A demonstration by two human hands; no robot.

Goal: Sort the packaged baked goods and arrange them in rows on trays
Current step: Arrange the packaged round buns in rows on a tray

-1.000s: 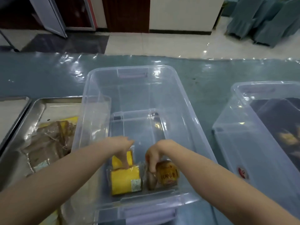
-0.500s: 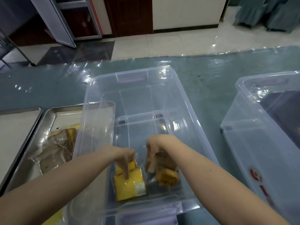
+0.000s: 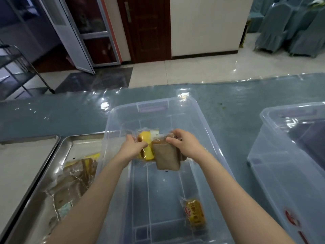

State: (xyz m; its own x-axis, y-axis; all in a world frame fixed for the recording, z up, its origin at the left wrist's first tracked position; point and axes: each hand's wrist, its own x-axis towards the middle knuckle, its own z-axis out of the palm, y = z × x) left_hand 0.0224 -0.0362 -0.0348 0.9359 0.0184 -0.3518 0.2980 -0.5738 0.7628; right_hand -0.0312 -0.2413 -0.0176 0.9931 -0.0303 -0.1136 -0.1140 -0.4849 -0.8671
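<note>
We're gripping a clear-wrapped yellow cake slice [image 3: 146,144] in our left hand [image 3: 133,149], a brown wrapped bread [image 3: 167,158] in our right hand [image 3: 185,147], both above the clear plastic bin [image 3: 152,104], presumably bound for the steel tray [image 3: 75,144].

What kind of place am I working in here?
Probably a banquet hall or hotel function room: stacked fabric-covered chairs, a long table under clear plastic sheeting, and steel trays.
</note>
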